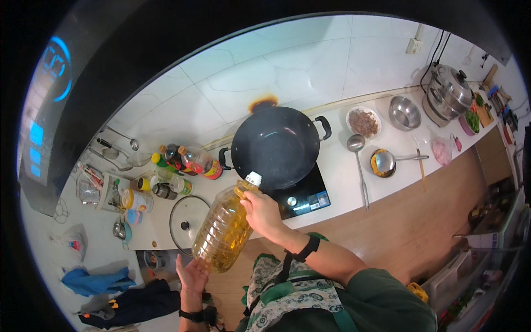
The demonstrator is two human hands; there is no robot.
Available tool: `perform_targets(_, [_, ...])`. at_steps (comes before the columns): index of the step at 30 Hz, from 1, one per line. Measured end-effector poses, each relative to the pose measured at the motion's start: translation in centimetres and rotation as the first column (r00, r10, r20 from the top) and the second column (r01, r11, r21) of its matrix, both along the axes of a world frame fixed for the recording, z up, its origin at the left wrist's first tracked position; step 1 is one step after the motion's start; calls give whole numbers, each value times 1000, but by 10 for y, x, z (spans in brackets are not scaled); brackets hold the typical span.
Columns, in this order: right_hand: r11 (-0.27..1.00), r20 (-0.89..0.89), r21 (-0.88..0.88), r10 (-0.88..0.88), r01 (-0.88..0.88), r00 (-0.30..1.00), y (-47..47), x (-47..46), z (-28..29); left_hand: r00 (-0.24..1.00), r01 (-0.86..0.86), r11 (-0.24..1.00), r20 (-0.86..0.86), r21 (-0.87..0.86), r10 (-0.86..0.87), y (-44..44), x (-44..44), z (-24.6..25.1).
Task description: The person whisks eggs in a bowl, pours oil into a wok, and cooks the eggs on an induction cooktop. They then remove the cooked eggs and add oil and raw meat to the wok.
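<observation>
A large clear plastic bottle of yellow cooking oil (pixel 224 226) is tilted, its white cap (pixel 254 179) towards the near rim of a black wok (pixel 276 145). My right hand (pixel 262 211) grips the bottle's handle near the neck. My left hand (pixel 194 274) is at the bottle's base, thumb spread away from the fingers; it seems to support the bottle from below. The wok stands on a black induction cooker (pixel 305 199), with only a dark film visible inside it. To the left of the bottle lies a glass lid (pixel 182 209) with a black knob.
Sauce bottles (pixel 203 162) and jars (pixel 137 201) stand left of the wok. Right of it are a bowl of chopped meat (pixel 364 122), a ladle (pixel 361 174), a skimmer or ladle (pixel 386 161) over a small bowl, a steel bowl (pixel 405 113) and a steamer pot (pixel 450 93).
</observation>
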State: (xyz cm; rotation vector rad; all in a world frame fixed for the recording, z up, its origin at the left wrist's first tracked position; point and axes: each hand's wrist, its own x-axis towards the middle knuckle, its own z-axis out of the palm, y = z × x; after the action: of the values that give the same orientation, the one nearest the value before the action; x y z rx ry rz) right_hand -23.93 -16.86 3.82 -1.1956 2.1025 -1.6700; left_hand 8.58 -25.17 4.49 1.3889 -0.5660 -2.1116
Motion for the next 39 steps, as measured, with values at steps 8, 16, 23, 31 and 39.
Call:
perform_targets(8, [999, 13, 34, -23, 23, 1000, -2, -6, -7, 999, 39, 999, -5, -1, -39, -15, 5, -6])
perform_targets(16, [998, 12, 38, -42, 41, 999, -3, -11, -12, 997, 72, 997, 41, 3, -72, -18, -5, 2])
perform_targets(23, [998, 11, 37, -59, 58, 998, -6, -16, -15, 994, 21, 1000, 105, -7, -20, -14, -29, 17])
perform_targets(31, [996, 29, 54, -67, 65, 997, -8, -21, -17, 988, 47, 998, 148, -29, -42, -15, -39, 27])
perform_targets(39, [995, 57, 64, -76, 72, 995, -8, -22, -19, 992, 83, 996, 96, -12, -82, -18, -41, 31])
